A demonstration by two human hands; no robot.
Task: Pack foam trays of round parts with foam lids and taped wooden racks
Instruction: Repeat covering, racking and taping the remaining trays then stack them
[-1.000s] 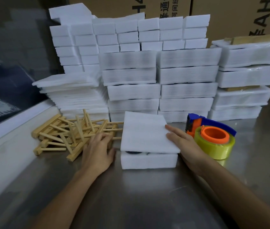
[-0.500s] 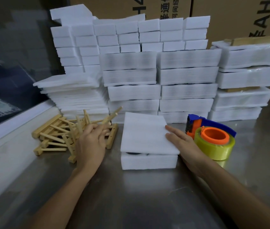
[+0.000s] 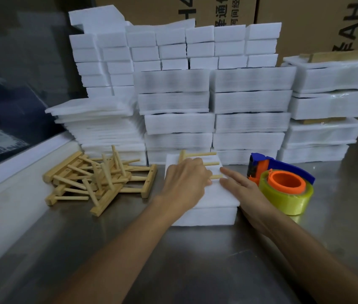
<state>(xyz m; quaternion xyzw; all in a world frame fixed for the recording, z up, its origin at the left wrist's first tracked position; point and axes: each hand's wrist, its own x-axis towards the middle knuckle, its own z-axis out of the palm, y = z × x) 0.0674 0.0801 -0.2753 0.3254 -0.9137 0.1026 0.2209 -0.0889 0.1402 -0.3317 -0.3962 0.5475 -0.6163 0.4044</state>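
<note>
While white foam stacks [image 3: 213,102] fill the far edge of the steel table [image 3: 195,260], the foam tray [image 3: 206,216] sits near the middle under its foam lid [image 3: 222,194]. Left of it lies the pile of wooden racks [image 3: 99,181]; right of it, the tape dispenser [image 3: 283,187]. My left hand [image 3: 184,183] holds one wooden rack [image 3: 202,164] on the lid, fingers curled over it. My right hand [image 3: 243,189] rests flat, fingers straight, at the lid's right edge.

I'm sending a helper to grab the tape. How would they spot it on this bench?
Start at the wall of stacked white foam at the back of the steel table. In front of its right end, just right of the right hand, lies the tape dispenser. It is the only coloured thing there: a yellowish roll on an orange core with a blue handle.
</note>
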